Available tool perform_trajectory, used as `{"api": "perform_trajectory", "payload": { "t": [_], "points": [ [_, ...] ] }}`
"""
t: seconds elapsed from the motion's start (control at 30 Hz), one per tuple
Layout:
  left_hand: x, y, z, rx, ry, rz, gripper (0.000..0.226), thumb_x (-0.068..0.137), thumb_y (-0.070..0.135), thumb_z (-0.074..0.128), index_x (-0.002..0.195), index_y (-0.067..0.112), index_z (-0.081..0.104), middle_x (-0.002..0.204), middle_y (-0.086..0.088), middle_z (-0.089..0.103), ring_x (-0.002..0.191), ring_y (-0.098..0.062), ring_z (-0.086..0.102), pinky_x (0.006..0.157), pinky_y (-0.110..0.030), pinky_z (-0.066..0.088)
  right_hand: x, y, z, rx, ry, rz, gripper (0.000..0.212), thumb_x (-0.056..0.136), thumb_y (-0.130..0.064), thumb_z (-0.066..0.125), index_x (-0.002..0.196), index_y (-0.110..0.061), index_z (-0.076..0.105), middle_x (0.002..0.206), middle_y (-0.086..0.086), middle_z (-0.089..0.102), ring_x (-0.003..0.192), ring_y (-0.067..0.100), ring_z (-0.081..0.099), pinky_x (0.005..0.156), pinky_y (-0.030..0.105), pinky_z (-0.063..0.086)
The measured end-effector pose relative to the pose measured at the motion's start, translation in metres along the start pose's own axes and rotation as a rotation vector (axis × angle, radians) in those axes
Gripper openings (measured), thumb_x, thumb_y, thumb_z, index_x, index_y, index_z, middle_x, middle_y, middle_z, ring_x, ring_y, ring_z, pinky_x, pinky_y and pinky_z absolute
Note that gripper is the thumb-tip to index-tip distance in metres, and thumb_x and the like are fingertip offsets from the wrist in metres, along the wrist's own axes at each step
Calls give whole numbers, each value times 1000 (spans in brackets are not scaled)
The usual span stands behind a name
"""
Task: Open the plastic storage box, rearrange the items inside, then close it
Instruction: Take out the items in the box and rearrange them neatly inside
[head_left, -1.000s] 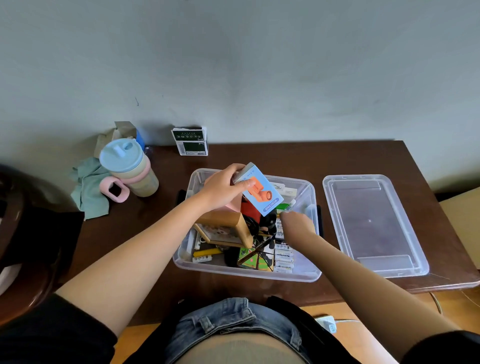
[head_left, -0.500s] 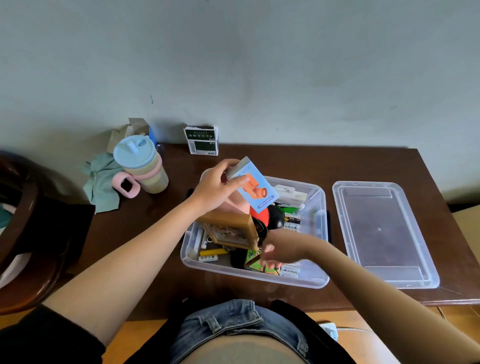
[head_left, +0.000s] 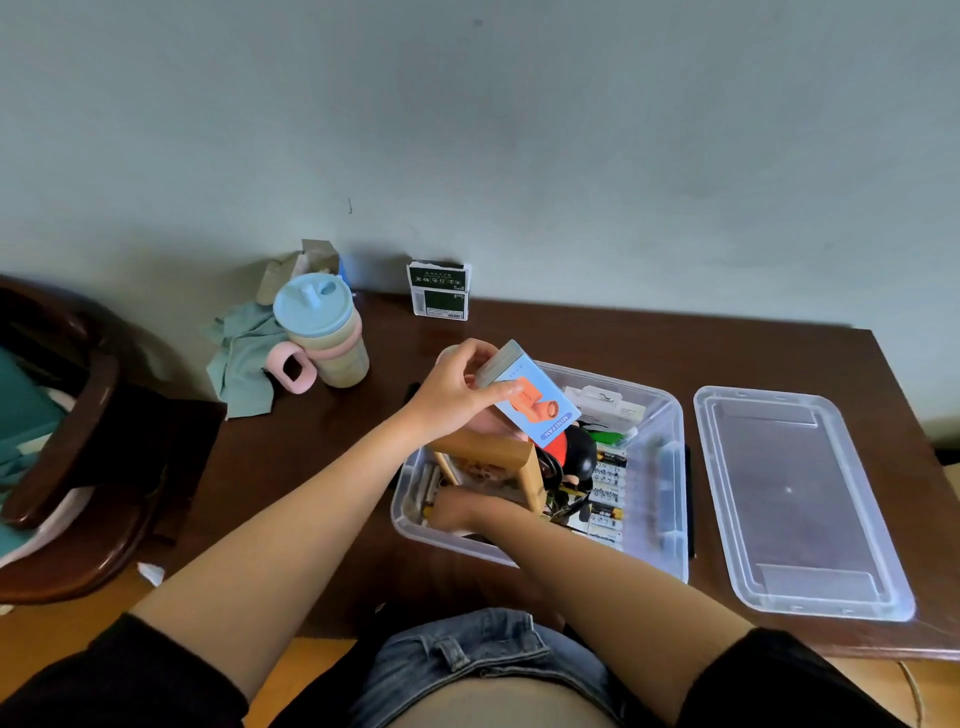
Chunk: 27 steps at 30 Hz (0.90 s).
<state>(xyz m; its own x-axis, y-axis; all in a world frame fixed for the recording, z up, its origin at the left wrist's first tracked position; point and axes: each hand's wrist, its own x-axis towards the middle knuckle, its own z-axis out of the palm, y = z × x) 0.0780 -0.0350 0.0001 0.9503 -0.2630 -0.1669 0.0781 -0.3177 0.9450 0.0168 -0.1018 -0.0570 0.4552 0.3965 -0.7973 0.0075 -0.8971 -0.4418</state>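
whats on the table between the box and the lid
Nothing: in the head view only a bare strip of brown table separates the box from the lid.

Left arm extended from lower left toward frame centre; left hand (head_left: 457, 387) raised, fingers and thumb curled closed in a grip. Right forearm crosses from lower right toward centre; right hand (head_left: 457, 512) lowered, knuckles up, fingers hidden, closure undetermined.

The storage box (head_left: 670, 467) sits mid-table (head_left: 623, 338); its lid (head_left: 800, 499) lies just beside at three o'clock, a cup (head_left: 324, 332) at ten o'clock, a small carton (head_left: 439, 291), perhaps against the wall, at eleven.
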Motion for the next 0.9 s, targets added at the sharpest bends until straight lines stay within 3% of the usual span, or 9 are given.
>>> {"api": "perform_trajectory", "payload": {
  "t": [0.07,0.17,0.23,0.33,0.47,0.57,0.63,0.77,0.9],
  "points": [
    [1,0,1,13,-4,-3,42,75,38,73,106,18,54,118,-13,56,115,-19,52,92,-27,49,2,-2,-3,-80,-71,22,34,98,-11,42,128,1,49,105,14,50,101,25,44,90,36,37],
    [2,1,2,51,-13,-12,47,69,47,67,106,21,53,117,-11,56,119,-21,49,97,-36,48,12,5,-1,-165,-106,54,38,97,-11,43,131,5,46,132,19,49,114,30,47,90,35,39],
    [3,1,2,69,-27,-12,46,70,48,66,106,23,53,116,-9,57,119,-23,48,96,-37,48,13,9,2,-224,-62,32,34,96,-13,48,125,2,53,122,18,54,101,28,48,81,33,37],
    [4,1,2,76,-38,-6,41,77,44,70,107,22,53,113,-8,60,117,-22,51,94,-36,50,10,15,5,-303,-17,-20,24,96,-19,47,105,-1,61,89,10,53,80,23,46,73,33,36],
    [6,2,4,58,-7,18,33,83,31,71,109,19,54,109,-6,63,111,-20,58,86,-35,55,-18,20,-7,-320,7,-131,35,97,-27,45,68,-7,48,70,9,44,67,23,39,63,35,34],
    [6,1,8,38,16,30,41,80,39,71,113,21,53,107,-4,63,111,-22,58,85,-41,55,-57,27,-20,-157,-2,-232,33,98,-18,44,86,10,56,88,29,52,77,40,43,71,44,39],
    [5,1,11,21,46,49,51,74,51,66,113,22,54,105,-2,63,109,-20,58,85,-45,54,-84,38,-27,-46,58,-301,29,99,-21,46,99,5,57,93,17,58,75,24,50,68,30,41],
    [7,-7,17,37,136,97,58,71,62,58,115,25,56,107,1,63,110,-22,55,90,-50,49,-134,71,-44,297,79,-301,14,99,-24,47,96,-12,54,70,-17,56,58,-1,48,57,13,41],
    [6,-14,20,80,194,102,48,74,63,55,114,36,54,103,15,55,113,-20,49,92,-49,48,-151,117,-64,418,195,-151,13,99,-25,48,90,-16,54,71,-8,54,52,-3,47,50,11,38]
  ]
}}
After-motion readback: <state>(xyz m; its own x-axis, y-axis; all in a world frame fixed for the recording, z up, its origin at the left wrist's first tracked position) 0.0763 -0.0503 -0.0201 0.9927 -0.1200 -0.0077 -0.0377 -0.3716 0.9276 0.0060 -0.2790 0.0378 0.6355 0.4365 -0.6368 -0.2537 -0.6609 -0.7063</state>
